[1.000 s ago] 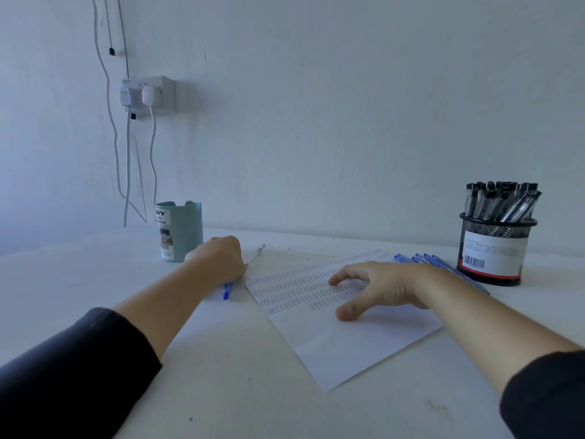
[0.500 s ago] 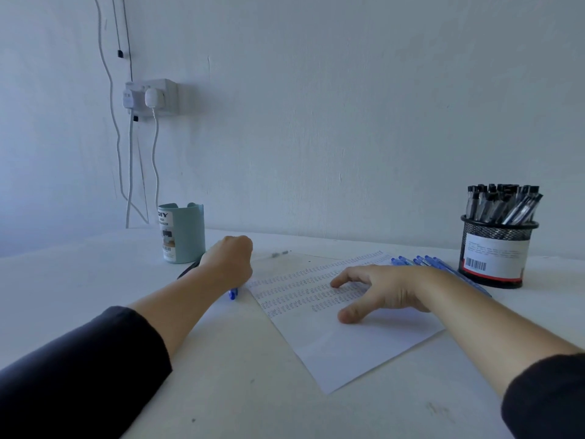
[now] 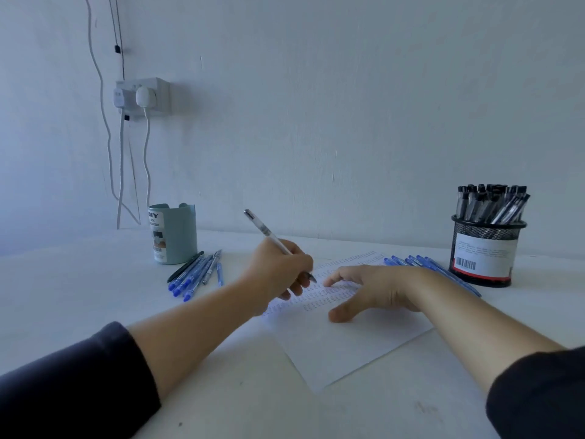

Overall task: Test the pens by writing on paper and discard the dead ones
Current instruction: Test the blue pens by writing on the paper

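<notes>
The left hand (image 3: 278, 274) has its fingers curled round a slim pen (image 3: 273, 240), pinching it low on the barrel in a writing hold, so the dark tip pokes out just below the knuckles and hangs right at the sheet while the clear, glossy shaft slants up and away to a dark cap end. That low hold looks chosen for control: the tip sits at the near edge of the rows of small scribbles already on the paper (image 3: 342, 343), and I'd judge the next test mark is about to go there. Just right of the tip, the right hand (image 3: 373, 289) lies spread and flat on the sheet, fingers relaxed and gripping nothing, plainly there to pin the thin white page so it won't slide under the stroke. Left of the writing hand, a small fan of blue-capped pens (image 3: 193, 275) lies loose on the table (image 3: 79, 296), just in front of a pale green plastic cup (image 3: 173, 232) with a notched rim and a printed label. Beyond the flat hand, a second row of blue pens (image 3: 411, 260) lies side by side against the far edge of the sheet. Farthest right stands a black wire-mesh pot (image 3: 484, 251), labelled and packed with upright black-capped pens, probably the untested stock.
</notes>
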{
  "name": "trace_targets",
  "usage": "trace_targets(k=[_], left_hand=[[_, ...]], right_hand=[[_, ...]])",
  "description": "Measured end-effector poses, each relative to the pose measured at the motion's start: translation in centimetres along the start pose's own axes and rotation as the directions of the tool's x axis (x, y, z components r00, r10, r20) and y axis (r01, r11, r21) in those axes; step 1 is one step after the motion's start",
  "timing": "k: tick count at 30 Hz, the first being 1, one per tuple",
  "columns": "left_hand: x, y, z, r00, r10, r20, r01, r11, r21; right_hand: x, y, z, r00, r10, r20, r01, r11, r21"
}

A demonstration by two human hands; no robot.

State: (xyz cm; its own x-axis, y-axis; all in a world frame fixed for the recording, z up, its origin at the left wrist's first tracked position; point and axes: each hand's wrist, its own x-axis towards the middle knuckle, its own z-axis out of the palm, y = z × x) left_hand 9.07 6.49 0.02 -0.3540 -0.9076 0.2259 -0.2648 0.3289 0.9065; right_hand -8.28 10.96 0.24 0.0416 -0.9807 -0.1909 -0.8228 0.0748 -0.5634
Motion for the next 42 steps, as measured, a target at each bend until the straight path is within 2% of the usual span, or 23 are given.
trace_targets(k=[4, 10, 21, 28, 36, 42], left_hand=[[-0.1, -0.7, 0.6, 0.998, -0.038, -0.053, 0.042, 0.996, 0.080], [0.0, -1.1, 0.7, 0.991, -0.001, -0.132, 0.019, 0.991, 0.135], [0.3, -1.3, 1.0, 0.994, 0.031, -0.107, -0.002, 0.965, 0.261], [0.3, -1.4, 0.9, 0.992, 0.041, -0.123, -0.011, 0.973, 0.232], [0.3, -1.5, 1.0, 0.990, 0.064, -0.123, -0.023, 0.951, 0.308], [0.3, -1.4, 0.9, 0.992, 0.055, -0.110, -0.023, 0.962, 0.272]], right_hand=[[0.0, 0.0, 0.0, 1.000, -0.005, -0.002, 0.005, 1.000, -0.009], [0.0, 0.0, 0.1, 1.000, -0.004, 0.002, 0.004, 1.000, 0.000], [0.0, 0.0, 0.1, 1.000, -0.005, 0.006, 0.005, 1.000, 0.015], [0.1, 0.0, 0.1, 1.000, -0.008, 0.003, 0.008, 1.000, 0.005], [0.0, 0.0, 0.1, 1.000, -0.013, 0.006, 0.013, 1.000, 0.021], [-0.2, -0.1, 0.1, 1.000, -0.015, 0.010, 0.015, 1.000, 0.025]])
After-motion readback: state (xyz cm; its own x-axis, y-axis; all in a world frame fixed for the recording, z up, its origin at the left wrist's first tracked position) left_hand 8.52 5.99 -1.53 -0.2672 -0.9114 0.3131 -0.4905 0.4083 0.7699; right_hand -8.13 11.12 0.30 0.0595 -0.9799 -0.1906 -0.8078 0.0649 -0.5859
